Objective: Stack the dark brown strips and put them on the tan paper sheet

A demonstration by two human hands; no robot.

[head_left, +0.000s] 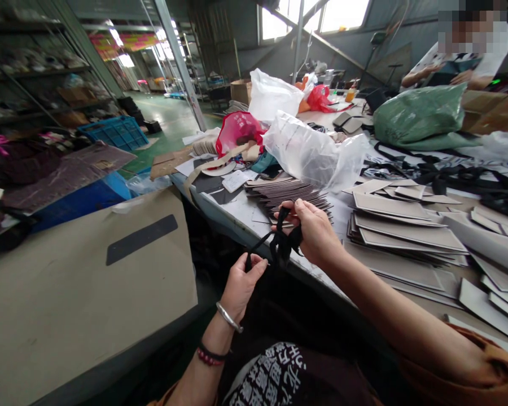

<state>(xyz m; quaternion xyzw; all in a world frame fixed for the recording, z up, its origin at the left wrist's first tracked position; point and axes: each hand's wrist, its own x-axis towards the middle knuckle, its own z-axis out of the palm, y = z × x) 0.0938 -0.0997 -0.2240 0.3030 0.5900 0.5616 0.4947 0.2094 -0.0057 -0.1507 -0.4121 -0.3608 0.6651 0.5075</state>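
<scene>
I note the black strap (275, 243) running diagonally from my left hand (242, 285), fingers pinched on its lower end, up to my right hand (315, 232), fingers clamped on its bunched upper end.

Left hand (241, 282) pinches below; right hand (315, 231) seemingly clenched above, forearms angled inward.

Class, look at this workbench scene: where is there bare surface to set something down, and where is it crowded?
Free: the tan cardboard sheet left of the hands, around its dark strip. Crowded: the grey worktable, covered by grey card stacks, clear plastic bag and black straps.
</scene>
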